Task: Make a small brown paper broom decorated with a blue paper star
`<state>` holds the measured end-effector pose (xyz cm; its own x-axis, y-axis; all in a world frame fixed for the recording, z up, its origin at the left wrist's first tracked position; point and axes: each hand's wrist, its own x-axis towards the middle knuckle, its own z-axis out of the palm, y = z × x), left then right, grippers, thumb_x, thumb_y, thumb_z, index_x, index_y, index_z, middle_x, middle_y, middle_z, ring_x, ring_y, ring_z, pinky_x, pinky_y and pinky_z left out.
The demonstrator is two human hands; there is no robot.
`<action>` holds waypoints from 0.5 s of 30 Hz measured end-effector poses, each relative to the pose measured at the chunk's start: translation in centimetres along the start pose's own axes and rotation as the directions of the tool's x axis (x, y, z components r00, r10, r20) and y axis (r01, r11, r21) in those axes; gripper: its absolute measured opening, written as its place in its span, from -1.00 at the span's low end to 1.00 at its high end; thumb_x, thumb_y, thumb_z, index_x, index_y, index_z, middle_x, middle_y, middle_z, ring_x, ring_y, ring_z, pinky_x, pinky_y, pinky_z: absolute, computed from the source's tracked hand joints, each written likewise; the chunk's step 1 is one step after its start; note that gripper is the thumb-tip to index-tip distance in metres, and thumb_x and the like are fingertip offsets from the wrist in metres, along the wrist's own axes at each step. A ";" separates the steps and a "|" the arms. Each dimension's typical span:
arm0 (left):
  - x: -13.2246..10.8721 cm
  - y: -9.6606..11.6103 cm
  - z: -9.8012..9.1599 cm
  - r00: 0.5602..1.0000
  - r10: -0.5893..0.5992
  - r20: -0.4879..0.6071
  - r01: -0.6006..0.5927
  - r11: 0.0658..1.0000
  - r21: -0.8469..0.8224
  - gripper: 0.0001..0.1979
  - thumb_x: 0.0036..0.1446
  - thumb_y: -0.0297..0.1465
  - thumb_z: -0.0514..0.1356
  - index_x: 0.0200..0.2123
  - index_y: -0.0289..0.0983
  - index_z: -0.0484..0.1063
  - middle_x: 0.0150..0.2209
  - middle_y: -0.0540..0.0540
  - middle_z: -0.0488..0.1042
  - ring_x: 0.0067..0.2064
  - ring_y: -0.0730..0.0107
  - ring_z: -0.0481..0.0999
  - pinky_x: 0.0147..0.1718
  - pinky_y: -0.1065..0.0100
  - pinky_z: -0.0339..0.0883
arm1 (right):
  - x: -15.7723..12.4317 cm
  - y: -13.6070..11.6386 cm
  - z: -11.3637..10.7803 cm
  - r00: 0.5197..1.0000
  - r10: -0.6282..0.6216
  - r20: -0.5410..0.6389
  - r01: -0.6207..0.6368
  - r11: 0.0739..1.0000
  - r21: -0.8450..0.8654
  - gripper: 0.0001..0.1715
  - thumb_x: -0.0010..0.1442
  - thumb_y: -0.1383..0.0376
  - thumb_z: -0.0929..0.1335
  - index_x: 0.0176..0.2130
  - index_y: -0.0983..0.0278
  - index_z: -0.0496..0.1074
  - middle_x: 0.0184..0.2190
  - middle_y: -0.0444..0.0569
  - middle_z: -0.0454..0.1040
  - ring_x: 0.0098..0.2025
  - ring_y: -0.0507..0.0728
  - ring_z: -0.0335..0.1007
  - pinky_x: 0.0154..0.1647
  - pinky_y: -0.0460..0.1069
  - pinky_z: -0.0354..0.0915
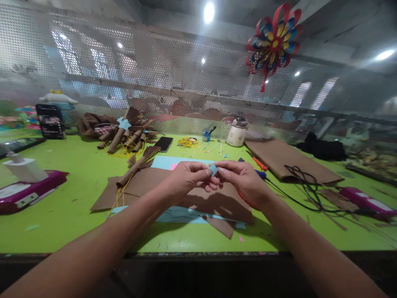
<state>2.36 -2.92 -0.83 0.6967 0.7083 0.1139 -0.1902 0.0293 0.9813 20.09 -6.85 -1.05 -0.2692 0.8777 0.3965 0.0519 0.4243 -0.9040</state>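
A small piece of light blue paper [213,169] is pinched between my two hands, above the middle of the table. My left hand [189,176] grips its left side with thumb and fingertips. On the other side, the thumb and forefinger of my right hand [240,176] close on it. Beneath my hands lies brown paper [158,182], with light blue paper sheets [182,215] showing at its near edge. To the left, a rolled brown paper bundle [133,167] with a fringed end and yellow string rests partly on the brown paper.
More rolled bundles [124,132], one bearing a blue star, lie at the back left. Behind are a phone [164,143], yellow string [187,142] and a white bottle [237,133]. Folded brown paper [291,161], a black cable [305,186] and purple power strips [34,192] flank me.
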 end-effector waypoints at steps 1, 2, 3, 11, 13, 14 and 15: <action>0.0 0.0 0.0 1.000 0.005 -0.003 -0.005 1.000 0.008 -0.81 0.02 -0.35 0.22 -0.43 -0.41 0.48 -0.42 -0.18 0.53 -0.42 0.44 0.46 -0.36 0.36 0.30 | 0.0 0.0 0.0 1.000 0.001 0.009 -0.001 1.000 0.005 -0.72 0.12 0.20 0.32 -0.18 0.24 0.48 -0.44 -0.09 0.42 -0.43 0.00 0.27 -0.33 -0.02 0.26; 0.0 0.1 0.1 1.000 0.011 -0.008 -0.011 1.000 0.021 -0.80 0.01 -0.34 0.22 -0.43 -0.40 0.48 -0.42 -0.17 0.52 -0.42 0.45 0.46 -0.36 0.36 0.31 | 0.0 0.0 0.1 1.000 0.005 0.014 -0.005 1.000 0.008 -0.71 0.13 0.18 0.31 -0.18 0.26 0.47 -0.44 -0.08 0.41 -0.42 0.01 0.27 -0.33 -0.01 0.26; 0.0 0.1 0.1 1.000 0.019 -0.014 -0.018 0.999 0.043 -0.80 0.00 -0.33 0.22 -0.44 -0.40 0.48 -0.43 -0.16 0.52 -0.43 0.45 0.46 -0.37 0.36 0.31 | 0.1 0.0 0.3 1.000 0.011 0.016 -0.011 1.000 0.010 -0.69 0.13 0.15 0.30 -0.19 0.28 0.47 -0.44 -0.07 0.41 -0.42 0.02 0.28 -0.33 -0.01 0.26; 0.4 -1.1 0.2 0.927 0.354 -0.124 -0.203 0.752 0.627 -0.81 0.03 -0.33 0.16 -0.42 -0.32 0.51 -0.48 -0.09 0.50 -0.48 0.47 0.41 -0.45 0.44 0.28 | 0.5 1.0 1.1 0.980 0.077 -0.181 -0.087 0.995 -0.050 -0.67 0.07 0.12 0.34 -0.44 0.36 0.45 -0.54 -0.07 0.40 -0.47 0.00 0.26 -0.42 -0.06 0.24; 0.4 -1.2 0.2 0.908 0.394 -0.143 -0.207 0.718 0.665 -0.81 0.03 -0.33 0.16 -0.41 -0.32 0.51 -0.49 -0.07 0.50 -0.49 0.47 0.42 -0.47 0.45 0.28 | 0.5 1.0 1.0 0.977 0.089 -0.194 -0.093 0.996 -0.012 -0.72 0.02 0.16 0.38 -0.38 0.35 0.47 -0.51 -0.07 0.42 -0.45 0.01 0.28 -0.42 -0.06 0.25; 0.4 -1.1 0.2 0.909 0.385 -0.159 -0.200 0.739 0.643 -0.81 0.03 -0.32 0.16 -0.41 -0.33 0.50 -0.50 -0.07 0.49 -0.50 0.47 0.42 -0.49 0.46 0.28 | 0.5 1.0 0.9 0.977 0.095 -0.193 -0.095 0.995 0.009 -0.73 0.01 0.17 0.39 -0.35 0.35 0.48 -0.50 -0.06 0.43 -0.45 0.01 0.29 -0.42 -0.06 0.25; 0.3 -0.9 0.2 0.914 0.365 -0.179 -0.191 0.776 0.602 -0.80 0.02 -0.32 0.17 -0.42 -0.34 0.50 -0.52 -0.07 0.48 -0.50 0.47 0.42 -0.50 0.45 0.29 | 0.6 0.9 0.9 0.977 0.100 -0.190 -0.096 0.995 0.026 -0.72 0.00 0.19 0.39 -0.33 0.34 0.48 -0.49 -0.06 0.44 -0.45 0.01 0.29 -0.42 -0.05 0.26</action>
<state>2.93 -2.87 -1.66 0.4432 0.7843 0.4340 0.1353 -0.5371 0.8326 19.11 -6.17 -1.82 -0.0751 0.9418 0.3277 0.0522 0.3319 -0.9419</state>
